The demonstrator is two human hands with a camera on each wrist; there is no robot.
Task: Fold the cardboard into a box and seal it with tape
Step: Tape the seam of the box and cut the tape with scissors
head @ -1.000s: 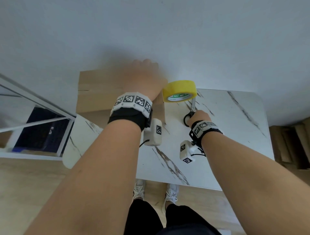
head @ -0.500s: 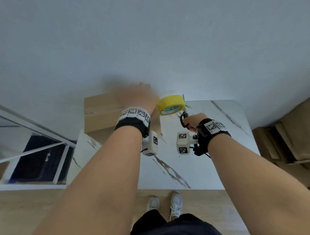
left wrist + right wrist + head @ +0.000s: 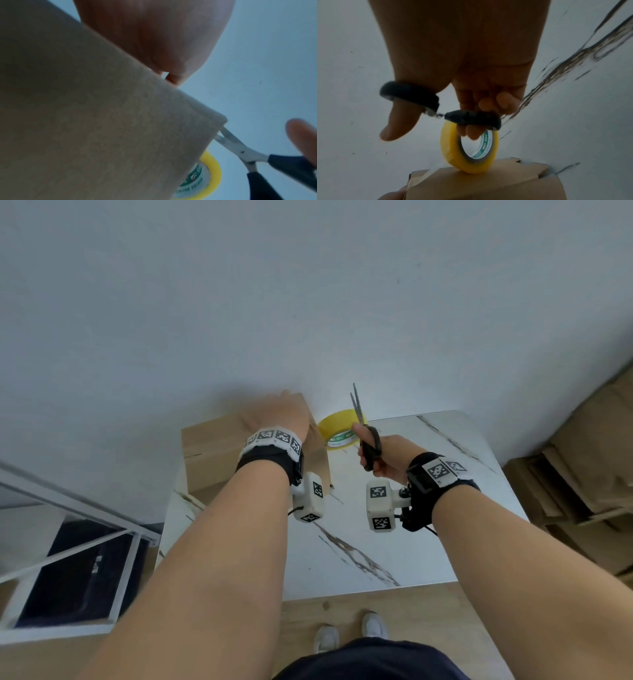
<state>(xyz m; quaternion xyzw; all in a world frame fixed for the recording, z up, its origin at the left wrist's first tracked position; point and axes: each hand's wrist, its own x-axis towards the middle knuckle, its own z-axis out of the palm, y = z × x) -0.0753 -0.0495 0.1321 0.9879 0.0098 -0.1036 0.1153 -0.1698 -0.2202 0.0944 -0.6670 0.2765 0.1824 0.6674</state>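
A brown cardboard box (image 3: 209, 450) stands at the back left of the white marble table (image 3: 411, 535), against the wall. My left hand (image 3: 282, 414) lies on the box's top right corner, fingers bent over the far edge; the fingertips are hidden. A yellow tape roll (image 3: 337, 428) stands on edge right beside the box (image 3: 488, 181). My right hand (image 3: 385, 455) grips black-handled scissors (image 3: 370, 445), thumb and fingers through the loops. The blades (image 3: 356, 402) point up at the wall, slightly apart, just above the tape roll (image 3: 453, 152).
A white metal frame (image 3: 78, 542) stands left of the table. Flattened cardboard sheets (image 3: 582, 474) are stacked at the right. The wall rises directly behind the box and tape. The table's front edge (image 3: 370, 592) is near my feet.
My right hand has lifted the scissors off the table and turned the blades upward beside the tape. The left hand has stayed on the box's top. The head view has tilted back.
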